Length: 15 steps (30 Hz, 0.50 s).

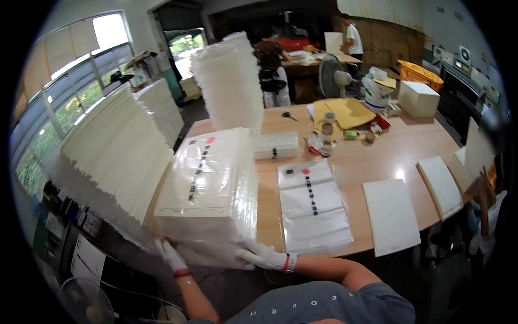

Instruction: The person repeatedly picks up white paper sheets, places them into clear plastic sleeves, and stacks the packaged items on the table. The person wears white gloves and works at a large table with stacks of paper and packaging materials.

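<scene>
A thick stack of paper packed in clear plastic bags (pixel 216 178) sits at the table's near left, with black lettering and a red round mark on its top sheet. My left hand (pixel 172 259), in a white glove, is at the stack's near left corner, its fingers stretched upward and partly hidden. Against the near right corner lies my right hand (pixel 264 255), also gloved, fingers extended along the bag edges. To the stack's left rises a tall pile of white sheets (pixel 116 162). A flat printed plastic bag (pixel 329 227) rests on the table to the right.
Behind the bagged stack stands another tall white pile (pixel 226 81). White sheets (pixel 391 216) lie on the table (pixel 350 167) at right. Farther back are scissors (pixel 290 116), a bottle (pixel 326 140), yellow envelopes (pixel 348 113) and a fan (pixel 330 75). Other people work behind and at the right edge.
</scene>
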Motion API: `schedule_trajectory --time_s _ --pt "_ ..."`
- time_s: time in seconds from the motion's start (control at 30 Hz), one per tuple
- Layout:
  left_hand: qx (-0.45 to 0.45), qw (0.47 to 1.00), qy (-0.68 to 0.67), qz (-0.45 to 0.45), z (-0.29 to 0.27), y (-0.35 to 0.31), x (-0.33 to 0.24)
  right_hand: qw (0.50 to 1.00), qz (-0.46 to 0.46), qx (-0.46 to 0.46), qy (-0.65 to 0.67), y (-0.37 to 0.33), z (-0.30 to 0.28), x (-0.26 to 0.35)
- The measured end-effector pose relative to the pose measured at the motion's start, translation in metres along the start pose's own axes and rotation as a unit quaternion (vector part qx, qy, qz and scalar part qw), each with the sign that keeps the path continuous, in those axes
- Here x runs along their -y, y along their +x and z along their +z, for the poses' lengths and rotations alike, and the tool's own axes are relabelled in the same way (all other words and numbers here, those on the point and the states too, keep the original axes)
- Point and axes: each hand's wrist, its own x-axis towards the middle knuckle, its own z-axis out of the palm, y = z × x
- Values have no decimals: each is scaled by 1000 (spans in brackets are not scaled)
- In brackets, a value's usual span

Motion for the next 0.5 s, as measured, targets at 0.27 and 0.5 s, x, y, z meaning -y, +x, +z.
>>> schedule_trajectory --time_s 0.27,0.5 --pt "623 695 348 90 22 -251 150 887 305 -327 112 -199 -86 -73" --pt "640 563 349 390 155 -315 166 826 256 -492 100 -269 -93 -58"
